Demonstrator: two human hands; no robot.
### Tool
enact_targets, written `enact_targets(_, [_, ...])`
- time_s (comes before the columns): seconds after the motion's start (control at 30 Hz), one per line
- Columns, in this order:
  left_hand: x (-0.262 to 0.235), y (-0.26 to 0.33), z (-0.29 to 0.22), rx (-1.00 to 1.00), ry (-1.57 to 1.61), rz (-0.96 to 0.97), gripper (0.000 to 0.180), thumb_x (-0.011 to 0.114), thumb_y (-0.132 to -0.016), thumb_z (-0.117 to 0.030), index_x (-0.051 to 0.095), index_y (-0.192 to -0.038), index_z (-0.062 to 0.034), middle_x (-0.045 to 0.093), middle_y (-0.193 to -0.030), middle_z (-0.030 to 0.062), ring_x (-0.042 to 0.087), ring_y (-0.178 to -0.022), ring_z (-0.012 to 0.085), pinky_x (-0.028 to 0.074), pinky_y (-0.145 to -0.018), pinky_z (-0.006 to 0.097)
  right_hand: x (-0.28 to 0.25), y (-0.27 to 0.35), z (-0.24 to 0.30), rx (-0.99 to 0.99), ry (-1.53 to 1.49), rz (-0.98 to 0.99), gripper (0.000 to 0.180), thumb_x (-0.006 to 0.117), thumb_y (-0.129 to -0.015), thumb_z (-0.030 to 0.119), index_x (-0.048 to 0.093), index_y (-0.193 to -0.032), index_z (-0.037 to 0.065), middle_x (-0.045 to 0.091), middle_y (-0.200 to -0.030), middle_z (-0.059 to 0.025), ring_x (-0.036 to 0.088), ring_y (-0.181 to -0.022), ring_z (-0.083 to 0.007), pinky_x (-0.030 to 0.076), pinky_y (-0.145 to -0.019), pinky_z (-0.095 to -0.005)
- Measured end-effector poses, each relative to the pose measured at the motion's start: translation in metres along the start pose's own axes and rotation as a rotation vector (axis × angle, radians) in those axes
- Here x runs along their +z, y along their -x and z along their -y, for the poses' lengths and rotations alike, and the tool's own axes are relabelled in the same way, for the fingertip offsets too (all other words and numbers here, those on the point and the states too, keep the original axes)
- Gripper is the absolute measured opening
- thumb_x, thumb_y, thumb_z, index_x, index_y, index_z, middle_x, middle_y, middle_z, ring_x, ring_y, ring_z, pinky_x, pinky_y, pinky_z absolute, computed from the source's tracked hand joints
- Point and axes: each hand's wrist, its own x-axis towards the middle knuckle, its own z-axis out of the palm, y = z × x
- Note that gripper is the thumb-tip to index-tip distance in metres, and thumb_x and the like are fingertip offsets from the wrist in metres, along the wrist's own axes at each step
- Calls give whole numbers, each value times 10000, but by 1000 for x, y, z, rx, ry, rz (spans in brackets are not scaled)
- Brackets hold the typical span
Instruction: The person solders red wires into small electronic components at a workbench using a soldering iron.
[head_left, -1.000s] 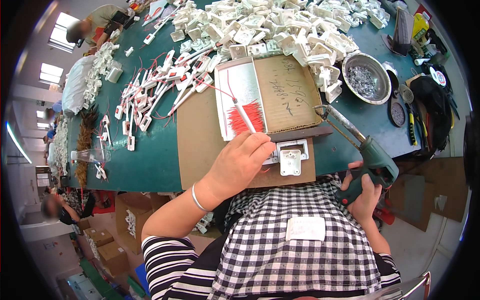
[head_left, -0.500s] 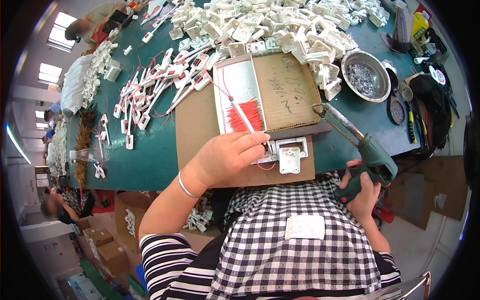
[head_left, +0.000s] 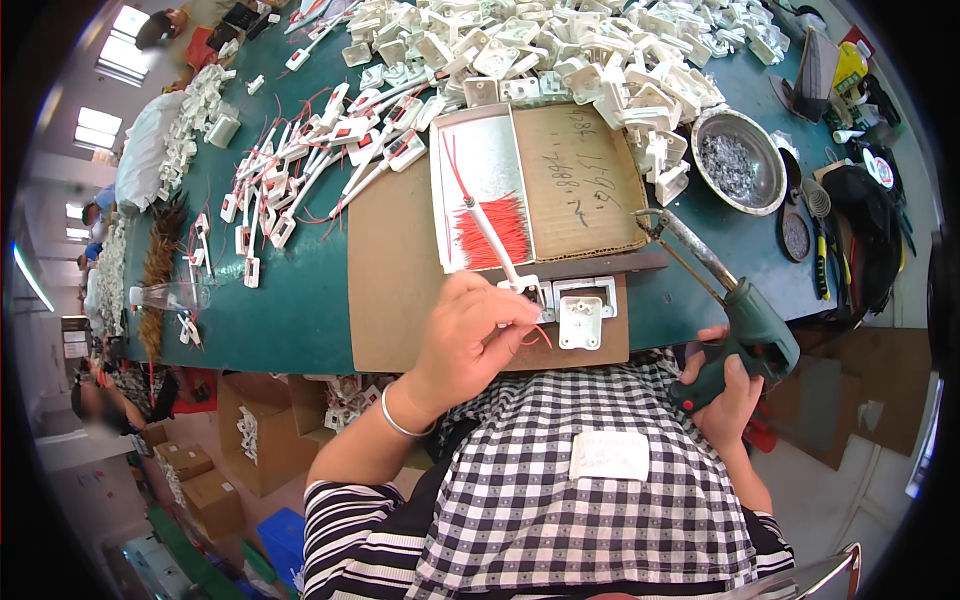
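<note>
My left hand [head_left: 470,335] is closed in a pinch at the near edge of a small white plastic housing [head_left: 522,290] with a white tube handle [head_left: 495,240]. What the fingertips grip is hidden; a short red wire [head_left: 541,337] curls out beside them. Red leads rise from the handle's far end. My right hand [head_left: 728,385] is wrapped around a green soldering gun [head_left: 755,325], its tip pointing up and left, away from the housing. Just right of the pinch sit a white rectangular frame [head_left: 598,286] and a white square cover [head_left: 580,322].
An open tray [head_left: 445,190] of cut red wires [head_left: 490,235] lies beside a cardboard piece [head_left: 575,170]. White plastic parts [head_left: 560,50] are heaped behind. Wired assemblies [head_left: 345,135] spread left. A metal bowl [head_left: 738,165] of grey bits and pliers [head_left: 822,255] lie right.
My left hand has slid off the tube handle toward me, down to the housing's near edge. The soldering gun stays in my right hand, barely shifted.
</note>
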Motion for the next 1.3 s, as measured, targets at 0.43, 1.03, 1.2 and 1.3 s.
enact_targets(0.43, [21,11,-3,-176,75,-292,159,695,-718,26,618,-837,-46,584,-792,74,566,-700,192,472,-596,291,-24,13,9,34,225,422,368,448,-831,106,481,-1165,-42,584,-1057,-128,593,-700,-182,486,-635,-308])
enact_targets(1.03, [35,13,0,-146,-133,-348,194,645,-599,17,533,-728,-74,490,-851,75,466,-793,262,400,-677,352,-12,-1,22,-344,1030,682,307,551,-891,355,601,-897,52,631,-698,0,602,-697,-148,442,-758,-313])
enact_targets(1.2, [34,12,0,-136,-126,-349,198,641,-599,20,529,-732,-75,490,-848,74,466,-791,262,399,-679,352,-12,1,23,-286,1045,686,264,531,-907,302,600,-948,50,633,-699,2,615,-710,-136,418,-828,-310])
enact_targets(1.3, [35,12,1,-130,-129,-355,200,639,-599,22,525,-731,-76,488,-845,74,466,-790,262,397,-679,351,-15,2,21,-279,1035,677,264,533,-908,300,594,-967,50,633,-702,4,620,-725,-136,411,-852,-311])
